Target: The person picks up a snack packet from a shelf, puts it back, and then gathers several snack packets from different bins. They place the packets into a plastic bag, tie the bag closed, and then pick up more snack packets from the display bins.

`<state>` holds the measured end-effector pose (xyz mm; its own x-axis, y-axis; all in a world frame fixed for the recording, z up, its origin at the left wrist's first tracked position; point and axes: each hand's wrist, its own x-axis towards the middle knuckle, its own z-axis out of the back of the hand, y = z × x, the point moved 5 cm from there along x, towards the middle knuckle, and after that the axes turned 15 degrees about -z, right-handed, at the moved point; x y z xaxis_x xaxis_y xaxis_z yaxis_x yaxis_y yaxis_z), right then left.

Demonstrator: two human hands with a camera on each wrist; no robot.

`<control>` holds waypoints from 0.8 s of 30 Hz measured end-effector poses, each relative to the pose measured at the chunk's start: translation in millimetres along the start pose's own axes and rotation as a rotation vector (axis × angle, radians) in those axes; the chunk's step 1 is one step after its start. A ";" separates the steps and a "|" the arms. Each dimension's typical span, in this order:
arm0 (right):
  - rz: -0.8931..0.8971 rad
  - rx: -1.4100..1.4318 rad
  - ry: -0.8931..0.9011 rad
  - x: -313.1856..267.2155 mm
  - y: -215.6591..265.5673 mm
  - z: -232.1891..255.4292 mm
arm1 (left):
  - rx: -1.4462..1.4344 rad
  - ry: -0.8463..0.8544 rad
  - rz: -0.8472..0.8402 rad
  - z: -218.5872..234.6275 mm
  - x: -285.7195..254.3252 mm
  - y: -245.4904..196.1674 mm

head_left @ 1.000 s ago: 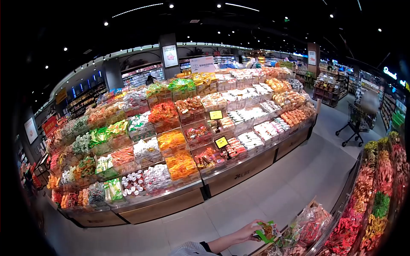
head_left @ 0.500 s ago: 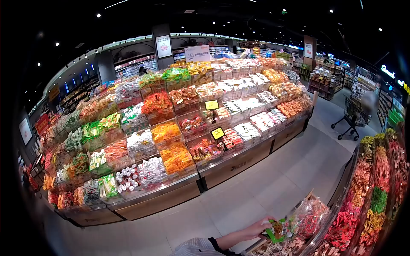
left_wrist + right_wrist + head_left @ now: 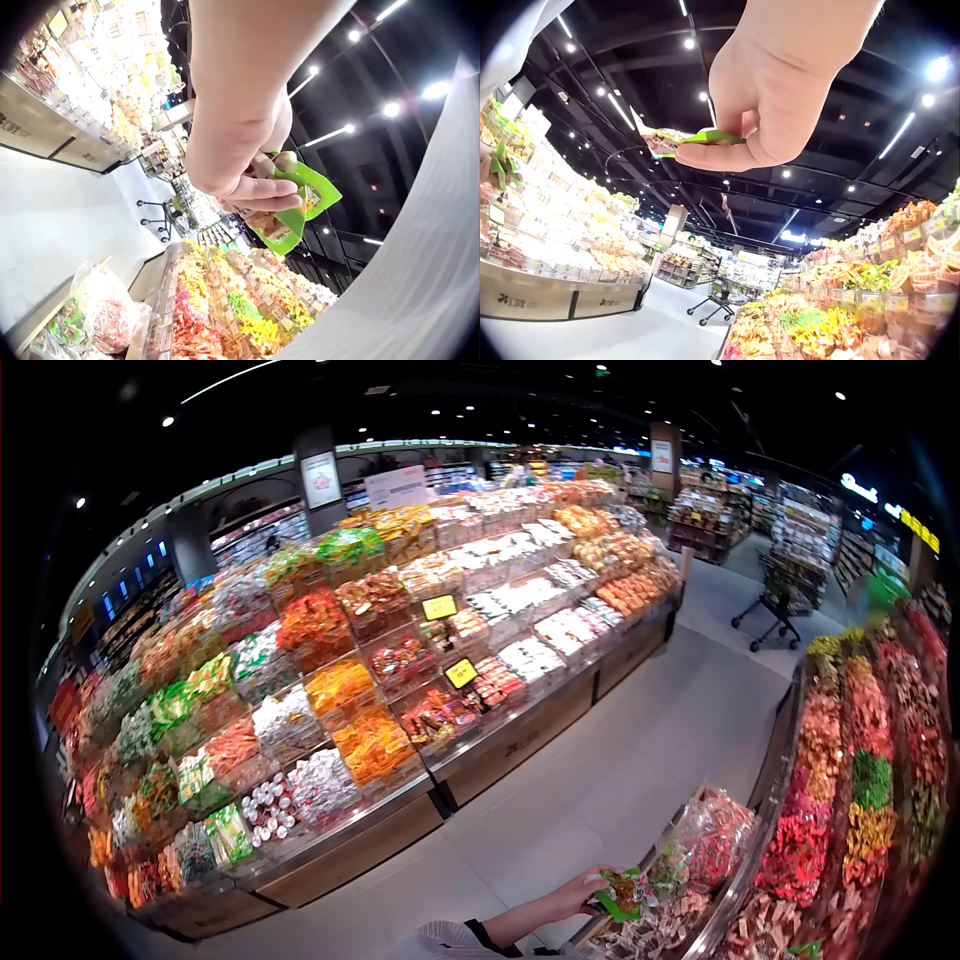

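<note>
My left hand (image 3: 568, 897) reaches out low in the head view and grips a small green-edged snack packet (image 3: 622, 897) by its left side. In the left wrist view its fingers curl against this packet (image 3: 319, 180), which has brown contents showing. Below and beyond it in the head view is a bin of loose wrapped sweets (image 3: 655, 930), with a clear plastic bag of red-and-white pieces (image 3: 712, 830) at its far end. In the right wrist view my right hand (image 3: 769, 112) pinches a white-and-green snack packet (image 3: 658, 141) between thumb and fingers. The head view does not include the right hand.
A long stepped display (image 3: 350, 710) of sweets in clear bins runs across the left and middle. Along the right stands another sweets counter (image 3: 800, 790). Between them lies a pale tiled aisle (image 3: 570, 790), with a shopping trolley (image 3: 770, 615) at its far end.
The head view has turned right, so the displays have slid left. My left hand first moved the packet over the bin towards the bagged pieces, then drew slightly back left, still gripping it.
</note>
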<state>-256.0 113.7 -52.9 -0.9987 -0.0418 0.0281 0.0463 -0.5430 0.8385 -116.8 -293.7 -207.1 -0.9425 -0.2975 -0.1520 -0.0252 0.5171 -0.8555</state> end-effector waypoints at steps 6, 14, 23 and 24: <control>-0.041 -0.038 -0.197 -42.0 -28.5 58.4 | 0.003 0.263 0.049 -66.6 23.2 5.3; 0.120 0.061 -0.279 -12.2 -146.1 144.7 | -0.083 0.256 0.102 -124.7 25.8 73.5; -0.073 -0.226 0.055 41.5 -88.8 147.7 | -0.202 0.058 -0.045 -143.6 1.6 88.8; -0.102 -0.154 0.066 49.6 -87.1 150.0 | -0.205 0.006 -0.064 -140.7 -0.6 90.6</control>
<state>-312.5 284.7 -42.9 -0.9952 -0.0321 -0.0925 -0.0474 -0.6689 0.7419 -165.4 -133.8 -214.9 -0.9389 -0.3301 -0.0973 -0.1513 0.6498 -0.7449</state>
